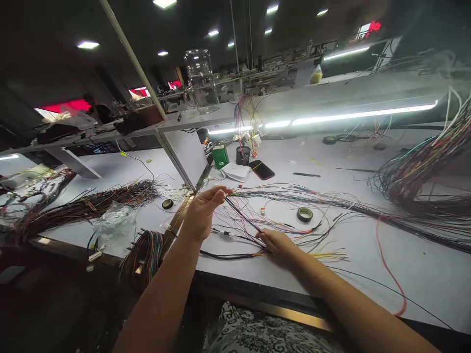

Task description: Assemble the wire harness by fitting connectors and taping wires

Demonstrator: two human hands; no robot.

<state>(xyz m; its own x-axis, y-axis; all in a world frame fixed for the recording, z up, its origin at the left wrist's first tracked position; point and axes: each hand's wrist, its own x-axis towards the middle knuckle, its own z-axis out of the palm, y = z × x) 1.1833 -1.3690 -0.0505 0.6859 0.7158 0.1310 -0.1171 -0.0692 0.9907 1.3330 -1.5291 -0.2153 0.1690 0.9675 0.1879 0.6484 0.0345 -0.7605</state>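
Observation:
My left hand (203, 211) is raised over the bench with thumb and fingers pinched on the end of some thin wires; a small pale piece shows at the fingertips. From there dark wires (241, 214) slant down to my right hand (278, 245), whose fingers close on them low over the white bench. Beneath and beside the right hand lie yellow wire ends (329, 255) and a black-sleeved cable (228, 256). A long loose wire bundle (331, 200) runs behind both hands to the right. Exactly which strands each hand grips is partly hidden.
A tape roll (304, 214) lies right of my hands, another tape roll (168, 204) to the left. Behind are a phone (262, 169), white papers (235, 171) and a green box (220, 157). A large wire heap (423, 171) crowds the right; a coiled bundle (147, 250) overhangs the front edge.

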